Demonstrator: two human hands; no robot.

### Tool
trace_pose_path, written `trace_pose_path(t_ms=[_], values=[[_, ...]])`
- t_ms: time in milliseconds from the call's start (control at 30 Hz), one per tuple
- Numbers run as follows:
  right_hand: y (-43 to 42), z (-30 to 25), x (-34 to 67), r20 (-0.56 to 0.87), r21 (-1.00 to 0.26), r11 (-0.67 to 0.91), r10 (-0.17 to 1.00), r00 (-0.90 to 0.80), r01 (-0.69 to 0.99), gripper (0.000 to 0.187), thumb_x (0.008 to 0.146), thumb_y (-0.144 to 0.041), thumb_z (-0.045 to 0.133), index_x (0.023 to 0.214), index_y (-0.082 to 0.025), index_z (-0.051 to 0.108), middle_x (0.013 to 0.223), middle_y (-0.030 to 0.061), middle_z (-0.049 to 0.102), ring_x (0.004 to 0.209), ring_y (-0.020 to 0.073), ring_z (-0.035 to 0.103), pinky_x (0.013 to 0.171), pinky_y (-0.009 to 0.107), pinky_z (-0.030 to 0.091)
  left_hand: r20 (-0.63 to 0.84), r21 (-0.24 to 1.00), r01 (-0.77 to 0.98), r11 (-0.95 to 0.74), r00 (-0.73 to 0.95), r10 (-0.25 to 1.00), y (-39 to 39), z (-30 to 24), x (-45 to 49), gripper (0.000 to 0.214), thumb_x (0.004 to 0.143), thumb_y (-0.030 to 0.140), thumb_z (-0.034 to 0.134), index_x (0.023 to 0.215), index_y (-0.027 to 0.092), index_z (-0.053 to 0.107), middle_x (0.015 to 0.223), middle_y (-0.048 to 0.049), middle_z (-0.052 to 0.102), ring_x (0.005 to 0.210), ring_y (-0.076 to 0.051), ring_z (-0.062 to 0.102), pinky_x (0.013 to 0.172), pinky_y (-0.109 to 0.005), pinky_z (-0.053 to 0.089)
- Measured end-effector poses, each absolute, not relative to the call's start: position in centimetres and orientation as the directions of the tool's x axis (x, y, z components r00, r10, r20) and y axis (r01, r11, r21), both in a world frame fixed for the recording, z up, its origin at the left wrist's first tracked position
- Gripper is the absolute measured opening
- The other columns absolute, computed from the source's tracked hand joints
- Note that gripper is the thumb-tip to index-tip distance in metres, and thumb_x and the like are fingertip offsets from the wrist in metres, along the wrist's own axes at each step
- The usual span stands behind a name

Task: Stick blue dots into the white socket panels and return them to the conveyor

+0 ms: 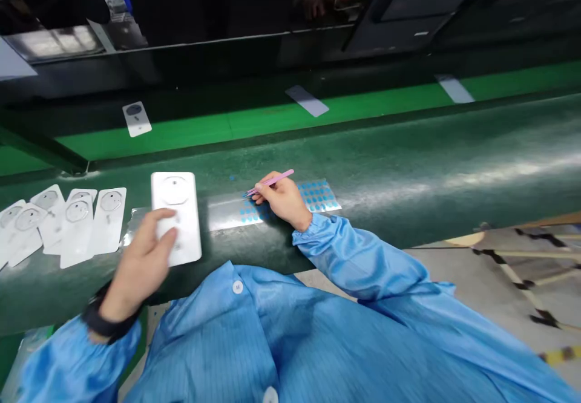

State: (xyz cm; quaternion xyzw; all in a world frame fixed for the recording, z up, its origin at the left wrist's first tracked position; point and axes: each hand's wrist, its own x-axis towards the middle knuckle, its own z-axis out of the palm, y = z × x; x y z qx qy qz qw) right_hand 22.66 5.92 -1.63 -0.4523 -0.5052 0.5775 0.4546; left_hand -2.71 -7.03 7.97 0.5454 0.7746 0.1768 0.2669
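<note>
My left hand is on the lower left part of a white socket faceplate with a round recess near its top. Thumb and forefinger lie over its face; the other fingers are mostly hidden. Pink tweezers are pinched in my right hand, their tips pointing left. Below the tips and under that hand lies a clear sheet of small blue round stickers, its left part bare of dots. Whether the tips hold a sticker is too small to tell.
Several more white faceplates overlap at the left of the green bench. A faceplate and two pale strips lie along the bright green ledge. Dark equipment stands behind. Another person's hand shows at the top.
</note>
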Motion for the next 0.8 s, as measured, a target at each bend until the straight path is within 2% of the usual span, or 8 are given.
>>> trace_pose_path(t_ms=[100, 200, 300, 467, 567, 667, 733, 800], values=[[6.2, -0.7, 22.8, -0.114, -0.992, -0.122, 0.950, -0.290, -0.009, 0.031, 0.074, -0.039, 0.082, 0.075, -0.019, 0.058, 0.060, 0.0008, 0.071, 0.050, 0.0118, 0.066, 0.047, 0.020, 0.056, -0.315, 0.643, 0.720, 0.262, -0.064, 0.947, -4.4, 5.1, -0.1, 0.045, 0.084, 0.042, 0.039, 0.123, 0.022, 0.050, 0.101, -0.0076, 0.070, 0.084, -0.025, 0.067, 0.077, -0.040, 0.055], [6.7, 0.0, 22.8, -0.237, -0.972, -0.209, 0.872, -0.428, 0.111, 0.021, 0.080, -0.024, 0.078, 0.072, -0.018, 0.059, 0.058, 0.0025, 0.071, 0.048, 0.0133, 0.067, 0.044, 0.020, 0.056, -0.407, 0.592, 0.777, 0.216, 0.057, 0.912, -3.9, 3.6, 0.3, 0.047, 0.086, 0.039, 0.042, 0.128, 0.019, 0.049, 0.103, -0.0105, 0.072, 0.086, -0.027, 0.068, 0.079, -0.042, 0.054], [7.2, -0.1, 22.3, -0.309, -0.949, -0.243, 0.840, -0.446, 0.201, 0.019, 0.083, -0.015, 0.073, 0.068, -0.017, 0.061, 0.056, 0.0035, 0.070, 0.044, 0.0135, 0.066, 0.041, 0.020, 0.056, -0.423, 0.526, 0.837, 0.151, 0.103, 0.900, -4.4, 3.7, -0.2, 0.049, 0.087, 0.039, 0.044, 0.132, 0.019, 0.049, 0.117, -0.0142, 0.070, 0.097, -0.030, 0.068, 0.083, -0.042, 0.052], [7.5, -0.3, 21.9, -0.350, -0.934, -0.273, 0.831, -0.432, 0.231, 0.021, 0.084, -0.012, 0.073, 0.065, -0.016, 0.062, 0.055, 0.0045, 0.070, 0.045, 0.0140, 0.067, 0.040, 0.019, 0.056, -0.519, 0.424, 0.902, 0.082, 0.168, 0.838, -4.7, 5.4, -0.7, 0.051, 0.091, 0.039, 0.043, 0.140, 0.024, 0.048, 0.092, -0.0065, 0.075, 0.086, -0.029, 0.071, 0.074, -0.037, 0.050], [7.4, 0.5, 21.7, -0.396, -0.912, -0.299, 0.820, -0.413, 0.281, 0.024, 0.085, -0.006, 0.069, 0.065, -0.015, 0.063, 0.055, 0.0040, 0.070, 0.044, 0.0125, 0.066, 0.041, 0.018, 0.056, -0.541, 0.355, 0.932, 0.080, 0.135, 0.830, -4.0, 6.0, -0.9, 0.050, 0.092, 0.041, 0.044, 0.140, 0.025, 0.050, 0.083, -0.0040, 0.076, 0.083, -0.029, 0.071, 0.073, -0.037, 0.050], [7.3, 1.4, 21.4, -0.450, -0.883, -0.340, 0.809, -0.377, 0.324, 0.028, 0.089, -0.003, 0.064, 0.063, -0.014, 0.062, 0.054, 0.0031, 0.069, 0.043, 0.0106, 0.065, 0.040, 0.016, 0.055, -0.412, 0.339, 0.941, 0.010, 0.139, 0.901, -2.3, 5.6, -1.3, 0.044, 0.091, 0.039, 0.049, 0.130, 0.021, 0.059, 0.091, -0.0064, 0.077, 0.091, -0.030, 0.071, 0.082, -0.040, 0.052], [7.3, 1.7, 21.2, -0.471, -0.871, -0.360, 0.805, -0.360, 0.334, 0.029, 0.090, -0.002, 0.063, 0.063, -0.014, 0.061, 0.053, 0.0021, 0.068, 0.042, 0.0097, 0.064, 0.040, 0.016, 0.054, -0.246, 0.370, 0.923, -0.105, 0.206, 0.947, -0.8, 4.9, -1.6, 0.040, 0.088, 0.037, 0.058, 0.121, 0.018, 0.065, 0.109, -0.0103, 0.075, 0.111, -0.031, 0.065, 0.099, -0.043, 0.049], [7.2, 1.7, 21.2, -0.479, -0.868, -0.372, 0.804, -0.354, 0.330, 0.029, 0.090, -0.002, 0.062, 0.063, -0.013, 0.061, 0.051, 0.0011, 0.066, 0.042, 0.0091, 0.063, 0.040, 0.015, 0.053, -0.131, 0.371, 0.908, -0.196, 0.260, 0.957, 0.7, 3.9, -1.7, 0.045, 0.080, 0.037, 0.070, 0.119, 0.015, 0.067, 0.130, -0.0138, 0.067, 0.134, -0.035, 0.050, 0.113, -0.048, 0.039]])
